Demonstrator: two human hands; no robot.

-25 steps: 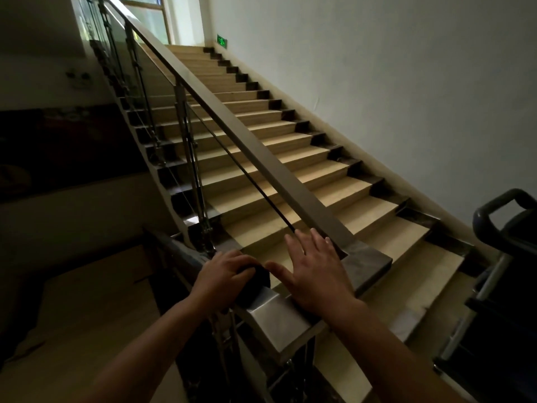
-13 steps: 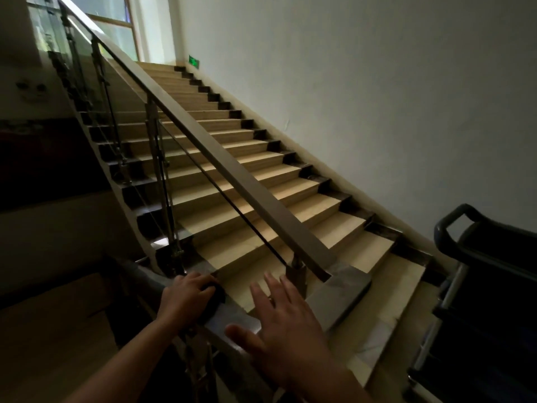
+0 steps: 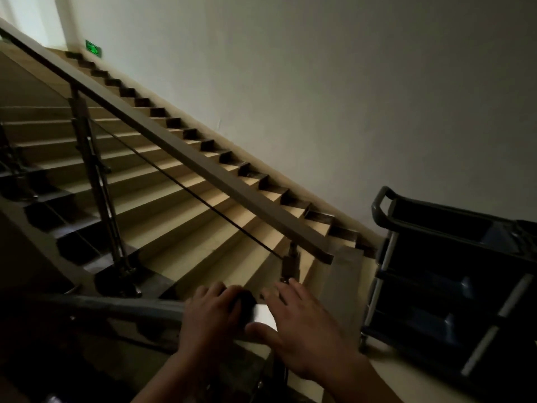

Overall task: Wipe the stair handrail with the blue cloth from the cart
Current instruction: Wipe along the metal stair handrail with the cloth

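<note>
A person's left hand grips a dark wad, likely the blue cloth, at the foot of the handrail; the right hand lies spread open beside it. The rise toward 10 o'clock seemingly awaits wiping.

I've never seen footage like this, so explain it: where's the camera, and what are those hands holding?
No machine here: a person wears one camera on the head, looking forward and down. You see a staircase, its sloping handrail and a dark cart on the right. The left hand grips a dark cloth on the lower rail; the light is too dim to show its colour. The right hand is spread open beside it and holds nothing.
</note>
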